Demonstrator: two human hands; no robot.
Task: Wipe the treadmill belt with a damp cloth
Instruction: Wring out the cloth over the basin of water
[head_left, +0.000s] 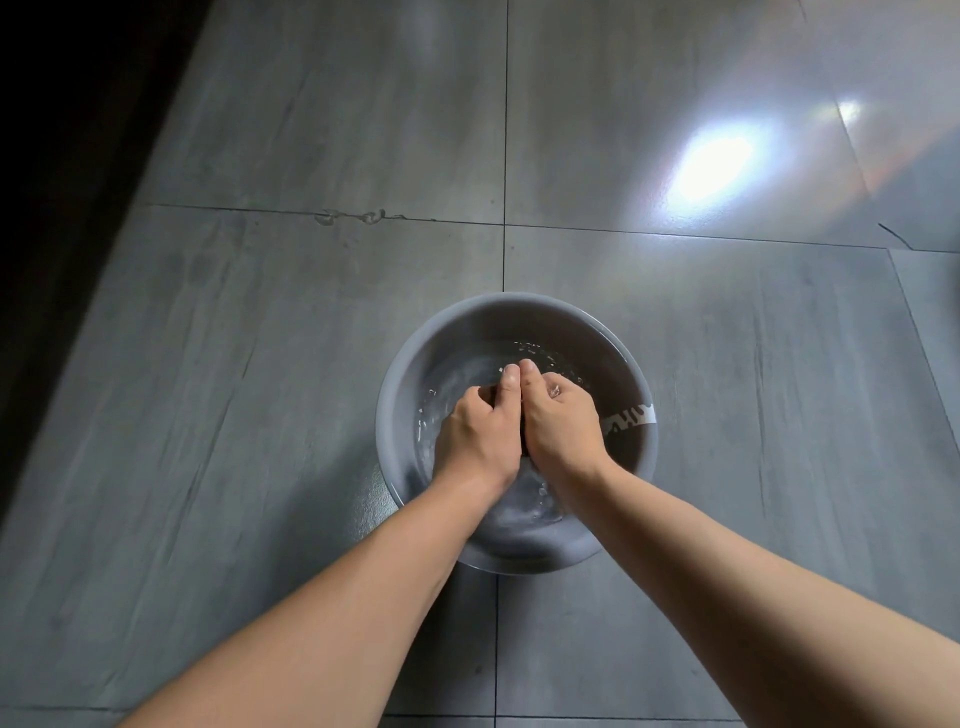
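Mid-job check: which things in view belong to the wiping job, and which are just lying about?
Job: basin; water in it; left hand and right hand, curled together over the water, whatever they hold mostly hidden.
Lying about: floor tiles; smear on the grout line.

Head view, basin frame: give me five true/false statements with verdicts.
1. The basin stands on the tiled floor. True.
2. The basin is dry. False: water lies in it.
3. The left hand and right hand are pressed together over the basin. True.
4. Both hands lie flat, fingers spread. False: the fingers are curled.
5. The treadmill belt is in view. False: only floor and basin show.
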